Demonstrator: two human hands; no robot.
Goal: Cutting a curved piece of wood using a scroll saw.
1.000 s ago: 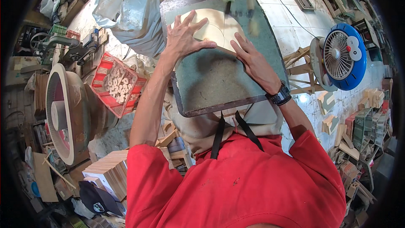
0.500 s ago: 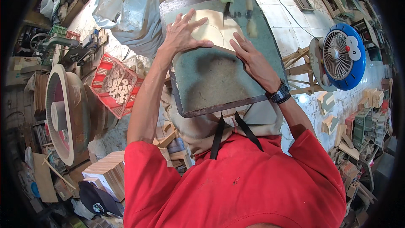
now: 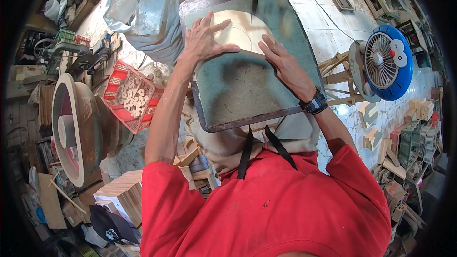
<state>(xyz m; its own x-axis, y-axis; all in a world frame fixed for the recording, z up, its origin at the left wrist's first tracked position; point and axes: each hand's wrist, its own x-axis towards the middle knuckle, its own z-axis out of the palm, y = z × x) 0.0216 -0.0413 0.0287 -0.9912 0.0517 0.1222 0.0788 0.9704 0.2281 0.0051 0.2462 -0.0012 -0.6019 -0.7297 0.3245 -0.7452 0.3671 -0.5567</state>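
Observation:
A pale wooden board (image 3: pixel 240 26) with a rounded far edge and a curved pencil line lies flat on a green-grey, dark-rimmed machine table (image 3: pixel 243 93). A thin upright line, like a saw blade, meets the board; the parts above it are blurred. My left hand (image 3: pixel 203 40) presses on the board's left side, fingers spread, thumb along the near edge. Against the right near corner rests my right hand (image 3: pixel 285 66), fingers stretched out and close together, a dark watch on its wrist.
Left of the table are a plastic-covered bulky thing (image 3: pixel 143 16), a red crate (image 3: pixel 114 83) of small wooden pieces, and a large wheel (image 3: pixel 71 128). A blue fan (image 3: pixel 388 63) stands at right. Wood blocks (image 3: pixel 370 114) lie on the tiled floor.
The board has shifted and turned slightly under my hands, its right edge now farther left. The blurred parts above the table look different. Both hands stay nearly in place.

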